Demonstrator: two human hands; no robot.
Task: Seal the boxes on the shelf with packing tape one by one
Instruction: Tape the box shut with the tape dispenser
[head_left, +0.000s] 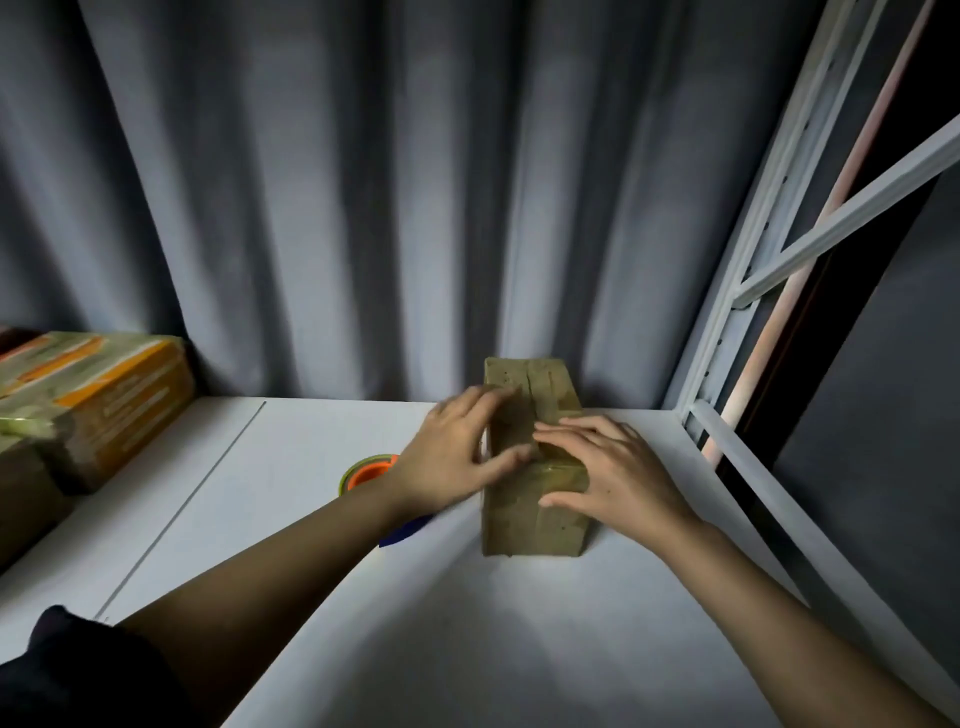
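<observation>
Box (530, 499): small, brown cardboard, standing on the white shelf (363, 597) toward its back right part, close to the grey corrugated wall (363, 208). Its long side runs away from the viewer. A seam runs down the middle of the top; glossy tape shows across the near part of the top.

Left hand (457, 452): laid on the box's left upper edge, fingers straight and spread, thumb reaching along the top toward the seam. It presses flat and grasps nothing.

Right hand (613, 473): laid flat on the box's top right, fingers straight and pointing left across the seam, thumb lying over the near part of the top. It also presses and grasps nothing. The fingertips of both hands nearly meet at the seam.

Tape roll (366, 473): orange core, lying on the shelf just left of the box, partly hidden behind the left wrist. A blue part (402, 532) shows below the forearm; what it is cannot be told.

Other boxes (98, 405): stacked at the shelf's left end, brown with orange and white print, well apart from the small box.

Shelf frame (769, 249): white metal upright and crossbar at the right.
</observation>
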